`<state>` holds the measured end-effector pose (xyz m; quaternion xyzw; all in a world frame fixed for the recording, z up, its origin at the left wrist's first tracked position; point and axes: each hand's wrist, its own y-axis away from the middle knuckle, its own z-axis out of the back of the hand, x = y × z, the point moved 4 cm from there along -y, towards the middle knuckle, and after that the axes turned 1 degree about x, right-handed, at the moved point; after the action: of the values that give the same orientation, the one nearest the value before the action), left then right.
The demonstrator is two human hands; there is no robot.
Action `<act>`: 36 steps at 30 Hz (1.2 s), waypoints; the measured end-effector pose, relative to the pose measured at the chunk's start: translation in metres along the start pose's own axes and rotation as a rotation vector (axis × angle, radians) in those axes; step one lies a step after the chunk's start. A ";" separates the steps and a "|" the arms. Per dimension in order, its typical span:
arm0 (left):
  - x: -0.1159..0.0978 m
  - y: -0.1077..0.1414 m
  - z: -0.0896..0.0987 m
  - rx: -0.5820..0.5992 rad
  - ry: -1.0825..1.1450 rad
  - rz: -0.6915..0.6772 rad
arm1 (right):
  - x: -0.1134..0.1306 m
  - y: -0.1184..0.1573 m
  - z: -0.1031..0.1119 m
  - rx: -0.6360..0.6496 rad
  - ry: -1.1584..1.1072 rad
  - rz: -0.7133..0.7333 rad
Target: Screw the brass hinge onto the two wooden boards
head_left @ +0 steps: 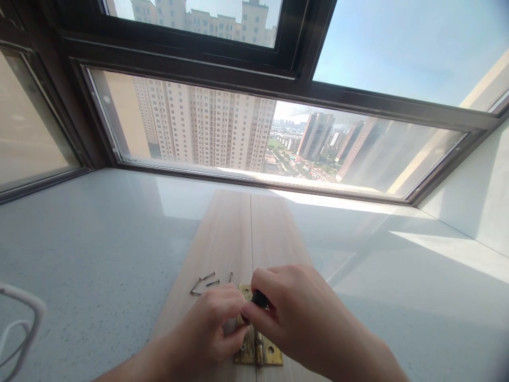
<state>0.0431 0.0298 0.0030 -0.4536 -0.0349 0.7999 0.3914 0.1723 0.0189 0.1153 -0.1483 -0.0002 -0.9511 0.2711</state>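
Brass hinge (259, 351) spans the seam between two wooden boards (222, 233). Right hand (296, 305) grips a black handle (260, 298) above it. Left hand (212, 324) is pinched narrow beside the handle; its contents cannot be told. Loose screws (212, 283) lie nearby.

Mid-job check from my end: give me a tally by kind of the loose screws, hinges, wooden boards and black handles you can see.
Loose screws: 5
Brass hinge: 1
Wooden boards, side by side: 2
Black handle: 1
Total: 9, counting only what shows.
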 end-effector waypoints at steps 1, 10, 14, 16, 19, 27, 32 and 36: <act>0.000 0.000 0.000 0.003 0.006 0.002 | 0.000 0.000 -0.001 -0.001 0.003 -0.007; -0.007 -0.004 0.004 -0.013 0.069 -0.033 | 0.003 0.000 0.003 0.036 -0.050 -0.002; -0.007 -0.003 0.005 -0.031 0.054 -0.023 | 0.008 0.000 0.006 0.114 -0.095 0.038; -0.006 -0.002 0.004 -0.025 0.053 -0.017 | 0.007 0.000 0.005 0.120 -0.089 0.016; -0.002 -0.001 0.002 -0.029 0.067 0.001 | 0.004 -0.001 0.001 0.119 -0.096 -0.025; -0.004 -0.001 0.002 -0.013 0.084 0.018 | 0.008 -0.002 0.004 0.098 -0.069 0.022; -0.005 -0.001 0.002 -0.029 0.079 0.007 | 0.007 -0.002 -0.003 0.089 -0.079 0.006; -0.007 -0.003 0.003 -0.076 0.110 -0.088 | 0.007 -0.004 -0.006 0.065 -0.045 -0.017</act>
<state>0.0444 0.0278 0.0113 -0.5095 -0.0634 0.7537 0.4102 0.1623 0.0184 0.1116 -0.1606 -0.0386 -0.9492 0.2678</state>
